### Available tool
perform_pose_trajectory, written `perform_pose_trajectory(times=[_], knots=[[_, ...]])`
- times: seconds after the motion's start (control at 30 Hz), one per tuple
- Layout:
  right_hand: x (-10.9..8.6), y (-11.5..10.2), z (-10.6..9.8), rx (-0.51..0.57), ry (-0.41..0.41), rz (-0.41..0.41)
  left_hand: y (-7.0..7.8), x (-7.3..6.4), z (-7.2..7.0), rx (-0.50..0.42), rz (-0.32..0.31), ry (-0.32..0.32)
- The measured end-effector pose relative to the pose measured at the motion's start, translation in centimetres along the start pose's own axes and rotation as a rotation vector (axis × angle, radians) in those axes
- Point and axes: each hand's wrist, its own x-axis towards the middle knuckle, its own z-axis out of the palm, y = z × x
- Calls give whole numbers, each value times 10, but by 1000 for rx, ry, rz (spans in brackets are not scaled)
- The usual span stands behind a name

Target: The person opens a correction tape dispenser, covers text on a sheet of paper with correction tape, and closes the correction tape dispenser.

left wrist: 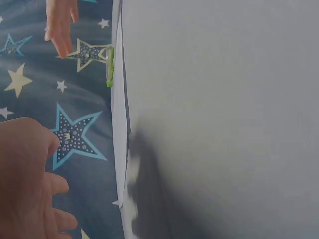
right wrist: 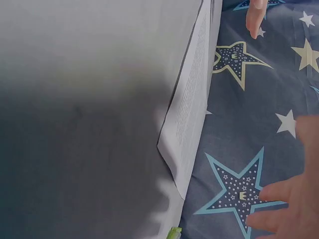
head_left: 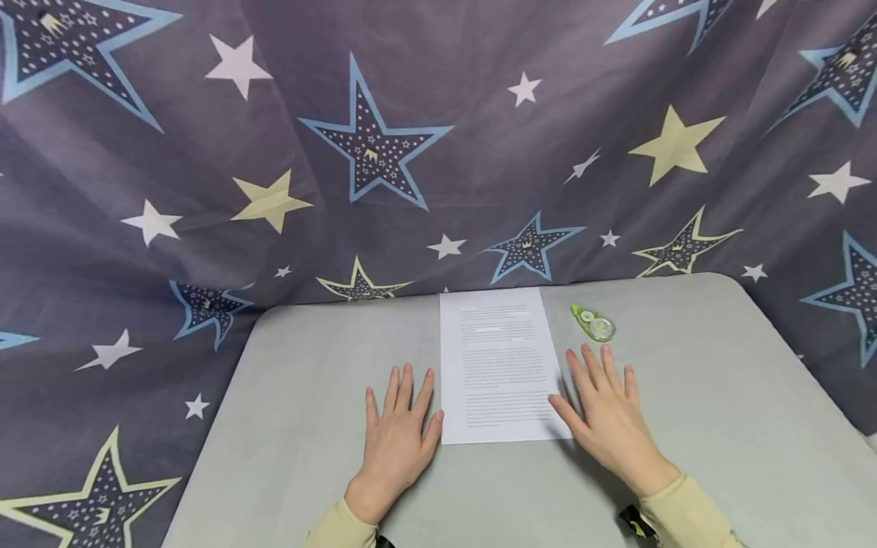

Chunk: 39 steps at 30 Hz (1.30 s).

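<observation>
A printed sheet of paper (head_left: 503, 365) lies on the grey table, with white strips over parts of a few upper lines. Just right of its top half lies a green correction tape (head_left: 594, 323) with a clear body. My left hand (head_left: 396, 445), fingers spread, is beside the sheet's lower left edge and holds nothing. On the other side, my right hand (head_left: 610, 418) is spread near the lower right edge, its thumb over the sheet's margin in the head view. Both wrist views show the hands raised above the tabletop, casting shadows on it.
The grey table (head_left: 308, 358) has rounded far corners. Behind it hangs a dark curtain (head_left: 479, 175) patterned with stars, reaching down along the left and right sides too.
</observation>
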Motion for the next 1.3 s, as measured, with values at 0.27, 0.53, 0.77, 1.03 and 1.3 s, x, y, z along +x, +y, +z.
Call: perform_pose_trajectory(times=[0.27, 0.53, 0.77, 1.03, 1.3], knots=[[19, 14, -13, 11, -73, 15, 2, 2, -2, 9, 3, 4], [57, 52, -18, -12, -7, -85, 5, -1, -5, -15, 15, 44], [87, 85, -16, -2, -7, -47, 6, -3, -7, -17, 41, 61], [109, 109, -8, -7, -149, 91, 8, -7, -11, -1, 52, 28], [119, 121, 1, -2, -283, 135, 5, -8, -12, -6, 39, 18]])
